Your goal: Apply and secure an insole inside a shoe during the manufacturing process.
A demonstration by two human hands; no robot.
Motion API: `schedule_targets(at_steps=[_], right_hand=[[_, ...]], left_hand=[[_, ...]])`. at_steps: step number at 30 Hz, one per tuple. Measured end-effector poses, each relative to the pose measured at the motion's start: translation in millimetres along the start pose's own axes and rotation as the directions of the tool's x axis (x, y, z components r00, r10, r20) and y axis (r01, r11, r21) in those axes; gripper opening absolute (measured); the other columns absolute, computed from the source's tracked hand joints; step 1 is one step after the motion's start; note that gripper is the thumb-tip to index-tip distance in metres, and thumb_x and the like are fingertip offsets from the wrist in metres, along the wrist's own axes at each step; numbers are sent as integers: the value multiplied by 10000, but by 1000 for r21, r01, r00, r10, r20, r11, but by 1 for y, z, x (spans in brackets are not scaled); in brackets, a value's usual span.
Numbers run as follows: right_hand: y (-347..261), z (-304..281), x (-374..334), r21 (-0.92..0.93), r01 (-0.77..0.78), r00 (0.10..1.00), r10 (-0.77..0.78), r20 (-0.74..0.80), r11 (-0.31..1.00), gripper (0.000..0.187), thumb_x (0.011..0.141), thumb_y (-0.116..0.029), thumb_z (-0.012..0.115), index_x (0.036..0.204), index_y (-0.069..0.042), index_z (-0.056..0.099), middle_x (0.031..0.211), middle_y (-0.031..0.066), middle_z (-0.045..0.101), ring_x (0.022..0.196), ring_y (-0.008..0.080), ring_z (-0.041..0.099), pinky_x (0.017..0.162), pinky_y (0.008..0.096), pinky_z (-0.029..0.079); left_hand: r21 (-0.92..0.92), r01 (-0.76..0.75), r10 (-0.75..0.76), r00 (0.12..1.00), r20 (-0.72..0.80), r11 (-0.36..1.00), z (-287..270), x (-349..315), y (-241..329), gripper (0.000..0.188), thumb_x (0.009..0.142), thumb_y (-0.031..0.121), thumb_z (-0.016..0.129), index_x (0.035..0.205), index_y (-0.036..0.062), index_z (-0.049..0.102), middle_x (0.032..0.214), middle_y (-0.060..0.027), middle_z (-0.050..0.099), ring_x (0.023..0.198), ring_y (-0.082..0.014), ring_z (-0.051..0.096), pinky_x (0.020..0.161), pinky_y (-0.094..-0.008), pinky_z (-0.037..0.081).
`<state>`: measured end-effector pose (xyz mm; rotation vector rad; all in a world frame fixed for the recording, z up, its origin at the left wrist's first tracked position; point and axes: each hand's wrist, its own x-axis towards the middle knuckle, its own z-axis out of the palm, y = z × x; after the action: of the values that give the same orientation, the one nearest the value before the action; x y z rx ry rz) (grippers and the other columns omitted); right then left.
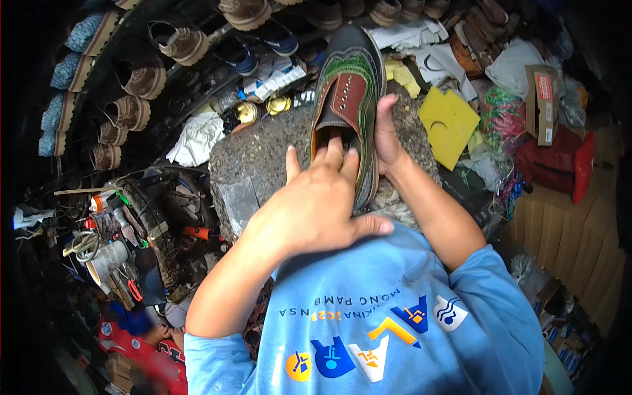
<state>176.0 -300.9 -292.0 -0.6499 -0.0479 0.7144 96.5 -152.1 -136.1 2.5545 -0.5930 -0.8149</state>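
From where I stand, the multicoloured shoe (361,62) is over the grey stone block (263,148), toe far, heel near. The left hand (315,207) is open, fingertips dipping into its collar, thumb spread right. The right hand (390,141) grips its right side, fingers hidden beneath. Farther right lies a yellow sheet (454,128).

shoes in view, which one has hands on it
The black, green and reddish-brown leather shoe: the left hand has fingers inside, the right hand touches its right side. Other shoes sit untouched.
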Motion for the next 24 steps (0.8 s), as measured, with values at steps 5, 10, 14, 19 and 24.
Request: schedule_targets(at_steps=[5, 10, 14, 19, 24], right_hand=[[0, 2, 2, -26, -3, 1000, 3, 6, 1000, 1126, 800, -899, 452, 1548, -59, 398, 1489, 127, 539, 1342, 231, 549, 1150, 415, 463], [5, 9, -4, 40, 16, 999, -17, 29, 999, 1152, 739, -871, 569, 1539, -60, 400, 1473, 135, 551, 1334, 257, 560, 1165, 443, 453], [2, 10, -1, 76, -63, 998, 61, 25, 995, 1123, 736, -825, 638, 1528, -61, 411, 1452, 137, 567, 1327, 274, 566, 1165, 456, 454], [5, -3, 1, 62, 5, 999, -7, 37, 998, 1105, 764, -823, 610, 1536, -58, 410, 1473, 117, 557, 1334, 235, 560, 1159, 424, 455], [0, -1, -5, -36, 26, 1000, -26, 4, 999, 1098, 789, -842, 579, 1534, -51, 420, 1471, 98, 561, 1309, 197, 575, 1133, 391, 479]], left_hand=[[-10, 65, -64, 996, 67, 998, -6, 18, -11, 1241, 793, 819, 637, 1533, -119, 303, 1494, -379, 423, 1389, -506, 455, 1148, -752, 247], [-23, 158, -157, 986, 53, 987, -10, 41, -12, 1087, 799, 903, 521, 1037, -145, 689, 1058, -344, 686, 1134, -476, 646, 1159, -597, 293], [-35, 211, -203, 966, 158, 977, -22, 50, -15, 1138, 769, 957, 474, 940, -148, 683, 978, -328, 706, 1092, -460, 668, 1075, -578, 396], [3, 27, -26, 985, -172, 1000, 16, 13, -10, 1217, 792, 909, 524, 1326, -185, 514, 1154, -365, 661, 1136, -472, 653, 1037, -603, 439], [-157, -45, 34, 997, -71, 987, -21, -54, 6, 1018, 797, 608, 778, 1404, -153, 480, 1308, -352, 612, 1169, -473, 645, 985, -500, 530]])
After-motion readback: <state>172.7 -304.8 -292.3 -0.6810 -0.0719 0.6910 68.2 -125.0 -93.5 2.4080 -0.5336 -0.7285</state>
